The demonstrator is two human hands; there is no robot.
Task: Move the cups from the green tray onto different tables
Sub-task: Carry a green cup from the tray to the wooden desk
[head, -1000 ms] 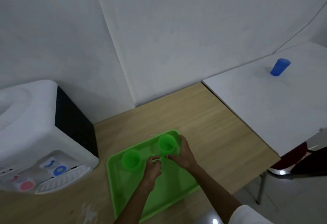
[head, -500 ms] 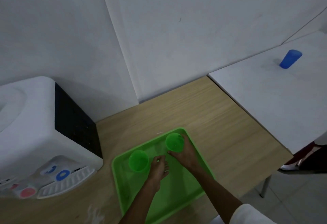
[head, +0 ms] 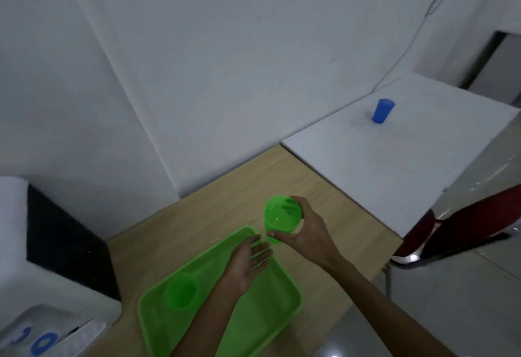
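A green tray (head: 267,311) lies on the wooden table (head: 318,187). My right hand (head: 307,232) grips a green cup (head: 280,217), held upright above the tray's far right corner. A second green cup (head: 180,293) stands on the tray's left side. My left hand (head: 248,261) hovers flat over the tray with fingers spread, holding nothing. A blue cup (head: 382,111) stands on the white table (head: 394,165) at the right.
A white water dispenser (head: 42,286) with blue and red taps fills the left side of the wooden table. A dark red chair (head: 465,232) sits under the white table's near edge. White walls meet in a corner behind.
My right hand has lifted the right green cup off the tray and up toward the right. My left hand has opened flat over the tray. The view has swung right.
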